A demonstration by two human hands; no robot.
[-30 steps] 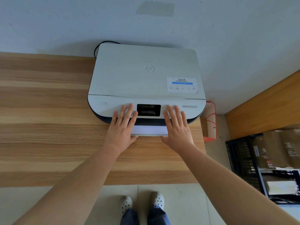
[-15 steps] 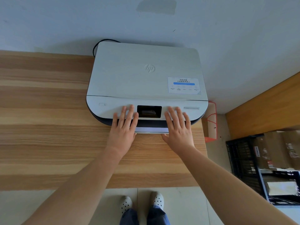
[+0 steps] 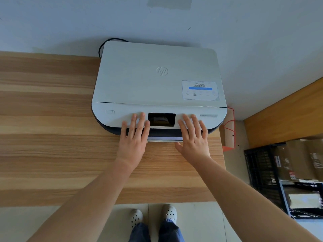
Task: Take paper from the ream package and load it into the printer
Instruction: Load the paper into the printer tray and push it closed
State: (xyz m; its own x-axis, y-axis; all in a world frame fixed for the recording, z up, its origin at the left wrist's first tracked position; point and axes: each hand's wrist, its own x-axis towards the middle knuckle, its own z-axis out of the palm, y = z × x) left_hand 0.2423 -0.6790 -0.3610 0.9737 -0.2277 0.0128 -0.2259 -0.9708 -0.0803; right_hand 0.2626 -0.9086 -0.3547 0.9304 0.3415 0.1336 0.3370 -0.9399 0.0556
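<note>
A white printer [image 3: 157,79] with a dark base stands at the back right of the wooden table [image 3: 52,137], against the wall. A thin strip of its paper tray [image 3: 164,139] with white paper shows below the front edge. My left hand [image 3: 133,142] lies flat with fingers spread, left of the dark screen [image 3: 161,119], palm against the tray front. My right hand [image 3: 194,138] lies flat the same way, right of the screen. Neither hand holds anything. No ream package is in view.
A black cable [image 3: 104,46] loops behind the printer. An orange-trimmed bag [image 3: 229,130] stands on the floor past the table's right end. A black crate [image 3: 262,168] and cardboard boxes [image 3: 297,159] fill the lower right. My feet [image 3: 153,217] stand at the table's near edge.
Both hands have moved toward the printer, and the paper tray has slid in, leaving a thinner strip showing.
</note>
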